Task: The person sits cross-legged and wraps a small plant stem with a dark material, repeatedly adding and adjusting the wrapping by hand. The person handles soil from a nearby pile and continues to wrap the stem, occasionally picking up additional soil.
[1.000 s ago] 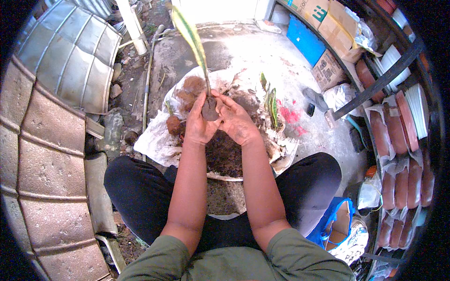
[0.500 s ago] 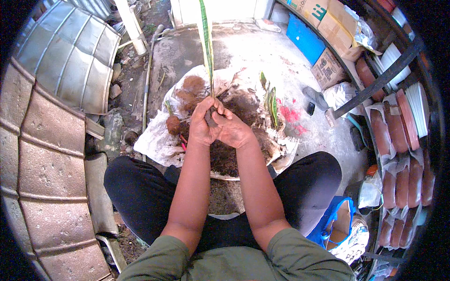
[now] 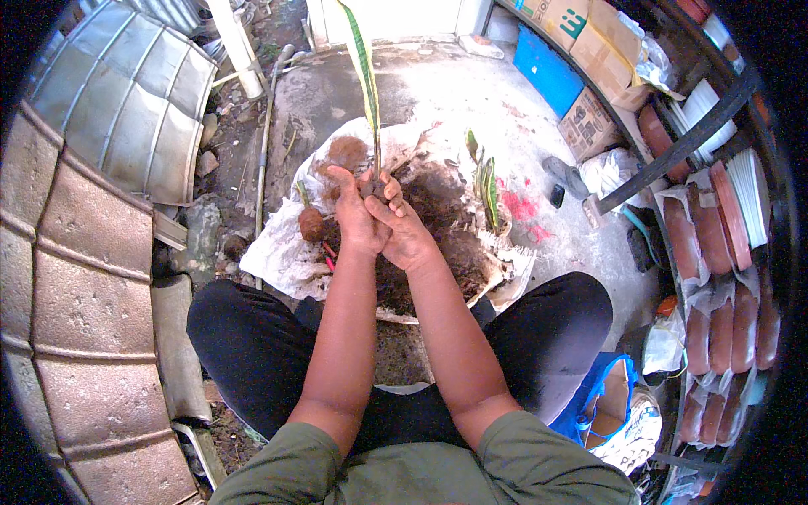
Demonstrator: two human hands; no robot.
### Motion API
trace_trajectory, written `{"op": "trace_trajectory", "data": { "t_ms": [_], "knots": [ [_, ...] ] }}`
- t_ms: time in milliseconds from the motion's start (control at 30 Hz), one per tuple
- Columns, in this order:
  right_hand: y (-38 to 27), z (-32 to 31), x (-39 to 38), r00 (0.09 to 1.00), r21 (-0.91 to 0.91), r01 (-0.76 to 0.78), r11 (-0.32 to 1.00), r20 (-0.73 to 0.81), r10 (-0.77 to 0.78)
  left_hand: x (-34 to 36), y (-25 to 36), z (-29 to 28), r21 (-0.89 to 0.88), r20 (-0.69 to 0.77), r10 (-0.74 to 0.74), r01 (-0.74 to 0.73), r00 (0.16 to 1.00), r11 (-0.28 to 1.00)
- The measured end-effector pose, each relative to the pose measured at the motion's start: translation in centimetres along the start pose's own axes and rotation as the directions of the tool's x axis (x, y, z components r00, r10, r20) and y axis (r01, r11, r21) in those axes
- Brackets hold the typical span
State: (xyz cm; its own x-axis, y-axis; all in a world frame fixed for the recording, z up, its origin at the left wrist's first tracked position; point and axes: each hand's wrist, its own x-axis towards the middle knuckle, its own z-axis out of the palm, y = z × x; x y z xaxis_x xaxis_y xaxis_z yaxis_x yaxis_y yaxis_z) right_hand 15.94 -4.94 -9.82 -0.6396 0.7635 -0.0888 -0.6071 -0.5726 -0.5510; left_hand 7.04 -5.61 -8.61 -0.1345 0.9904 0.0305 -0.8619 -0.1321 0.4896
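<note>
A tall snake plant leaf [image 3: 364,71], green with yellow edges, stands nearly upright above my two hands. My left hand [image 3: 358,220] and my right hand [image 3: 402,225] are pressed together around its base, the right fingers curled over the front. Dark soil shows between the fingers; most of the root end is hidden. Beneath them lies a white sack [image 3: 278,252] with dark loose soil [image 3: 438,198] spread over it. A small plant with a round brown root ball [image 3: 311,225] rests left of my hands, near a red handle [image 3: 329,257]. More snake plant leaves [image 3: 488,189] lie at the right.
Brown roof tiles [image 3: 109,311] and metal sheets [image 3: 126,93] line the left side. To the right stand a rack of brown tiles [image 3: 711,227], cardboard boxes [image 3: 602,50], a blue box [image 3: 547,69] and a blue bag [image 3: 608,400]. Pink-red stains mark the concrete floor.
My hands have shifted their hold on the plant's base: the left thumb has lifted outward and the right hand has moved slightly left. The leaf's top leans further left.
</note>
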Motion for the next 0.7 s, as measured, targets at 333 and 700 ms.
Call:
{"op": "trace_trajectory", "data": {
  "t_ms": [333, 700],
  "knots": [
    [1.4, -0.9, 0.6, 0.987, -0.034, 0.147, 0.989, -0.054, -0.149, -0.5, -1.0, 1.3, 0.038, -0.042, 0.096, -0.095, 0.994, 0.995],
    [1.4, -2.6, 1.2, 0.967, -0.015, 0.244, 0.970, -0.065, -0.244, -0.2, -2.4, 1.3, 0.031, -0.013, 0.073, -0.072, 0.997, 0.997]
  ]
}}
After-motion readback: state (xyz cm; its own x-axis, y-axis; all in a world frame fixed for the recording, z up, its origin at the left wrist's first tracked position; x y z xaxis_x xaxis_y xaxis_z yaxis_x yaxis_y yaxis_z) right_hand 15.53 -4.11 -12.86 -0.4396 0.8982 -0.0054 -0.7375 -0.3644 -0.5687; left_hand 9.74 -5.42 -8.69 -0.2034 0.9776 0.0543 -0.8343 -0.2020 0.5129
